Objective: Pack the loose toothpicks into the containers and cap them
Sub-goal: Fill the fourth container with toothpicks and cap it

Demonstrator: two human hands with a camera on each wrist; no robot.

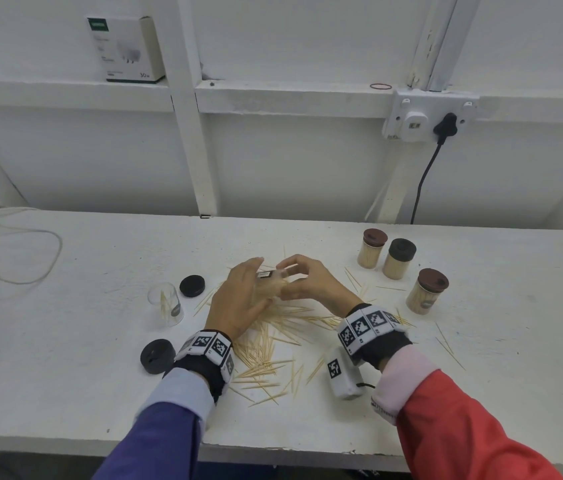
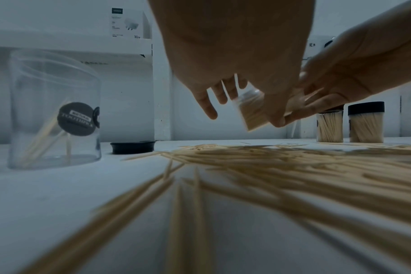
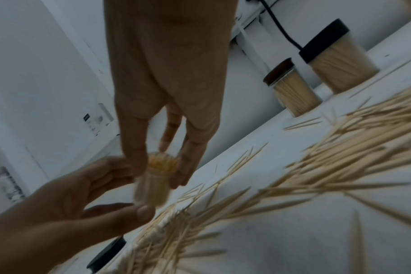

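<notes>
My left hand and my right hand meet above the middle of the table, and between them I hold a clear container packed with toothpicks and tilted, its open mouth toward my right palm. The fingers of both hands curl round its sides; the right-wrist view shows my right thumb and fingers pinching it near the mouth.

To do this step well, I think I should bring it upright before letting go, tap it so the sticks settle level, then fetch a black cap from the left.

Under my wrists the loose toothpicks fan out toward the near edge. A nearly empty container stands left of them, a second cap nearer the front. Three capped, filled containers stand toward the far right. The white table backs onto a white wall with a socket and a small box on a ledge.
</notes>
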